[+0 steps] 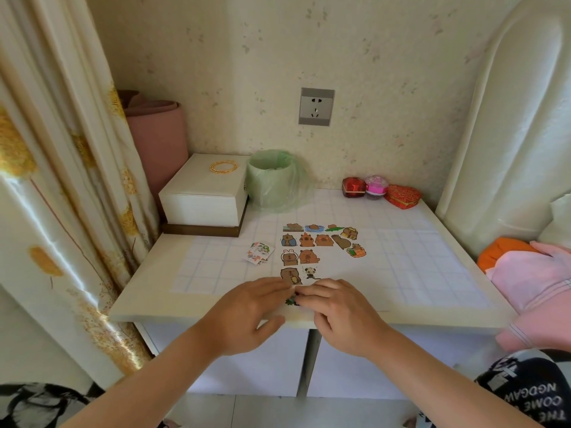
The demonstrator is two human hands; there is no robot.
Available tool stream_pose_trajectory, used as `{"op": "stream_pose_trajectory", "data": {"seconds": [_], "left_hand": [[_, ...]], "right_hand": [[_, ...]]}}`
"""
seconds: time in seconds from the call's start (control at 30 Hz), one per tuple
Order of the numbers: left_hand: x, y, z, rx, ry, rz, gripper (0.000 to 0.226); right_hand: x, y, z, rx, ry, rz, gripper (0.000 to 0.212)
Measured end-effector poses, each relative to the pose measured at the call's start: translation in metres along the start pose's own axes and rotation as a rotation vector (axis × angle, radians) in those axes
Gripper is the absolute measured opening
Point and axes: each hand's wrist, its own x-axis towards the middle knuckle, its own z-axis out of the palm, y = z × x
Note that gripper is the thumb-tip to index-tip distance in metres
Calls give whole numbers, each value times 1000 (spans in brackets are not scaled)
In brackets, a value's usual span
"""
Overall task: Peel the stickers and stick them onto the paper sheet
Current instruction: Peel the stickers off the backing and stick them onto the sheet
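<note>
Over a dozen stickers (321, 242) are already stuck on the paper sheet (417, 264). A small pile (259, 253) is left. One sticker (291, 301) is pinched between the left hand (247, 313) and right hand (343, 316), which are brought together.

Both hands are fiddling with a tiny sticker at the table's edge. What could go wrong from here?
The left hand and right hand pinch the sticker right at the table edge; if it slips, it could drop to the floor. Stuck stickers crowd the paper sheet nearby, so the new one might overlap the capybara sticker.
</note>
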Motion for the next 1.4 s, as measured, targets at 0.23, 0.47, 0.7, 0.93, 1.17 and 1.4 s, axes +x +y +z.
{"op": "stream_pose_trajectory", "data": {"seconds": [0.23, 0.47, 0.7, 0.93, 1.17, 1.4], "left_hand": [[-5, -7, 5, 171, -26, 39, 48], [-1, -4, 0, 213, -19, 99, 44], [-3, -4, -6, 169, -31, 93, 44], [-6, -5, -9, 125, -55, 73, 39], [5, 1, -20, 2, -83, -88, 42], [40, -15, -37, -67, -53, -377, 30]], "right_hand": [[-3, 6, 1, 63, 20, 50, 35], [-4, 2, -2, -38, -41, 15, 48], [-2, 6, -3, -27, -54, 11, 45], [-2, 7, -7, 3, -24, -41, 43], [6, 4, -11, 88, -5, 101, 33], [59, 5, -23, 260, -214, 304, 20]]}}
